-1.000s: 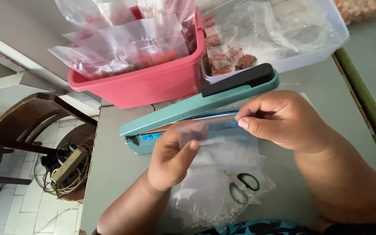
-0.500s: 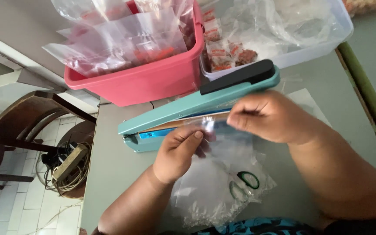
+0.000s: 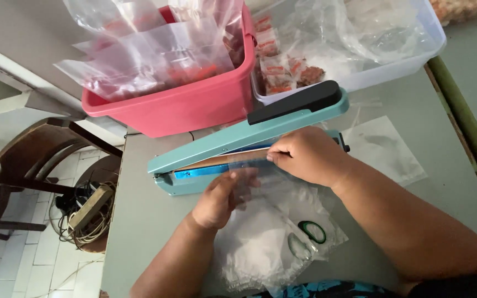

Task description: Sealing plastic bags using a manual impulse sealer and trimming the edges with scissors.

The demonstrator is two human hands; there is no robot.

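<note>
A teal heat sealer (image 3: 205,152) with a black handle lies across the grey table (image 3: 139,221), its arm raised. My left hand (image 3: 219,198) and my right hand (image 3: 305,154) pinch the two ends of a clear plastic bag (image 3: 252,174) and hold its open edge along the sealer's bar. Under my hands lies a heap of clear bags (image 3: 266,243) with green-handled scissors (image 3: 305,237) showing through.
A pink tub (image 3: 194,105) full of filled bags stands behind the sealer, a clear tub (image 3: 409,55) of small packets and plastic to its right. A flat empty bag (image 3: 385,149) lies at the right. A wooden chair (image 3: 34,165) and tangled cables (image 3: 86,215) are on the floor at the left.
Both hands have carried the bag's edge forward onto the sealer's bar. The left hand has shifted up and right toward the bar.
</note>
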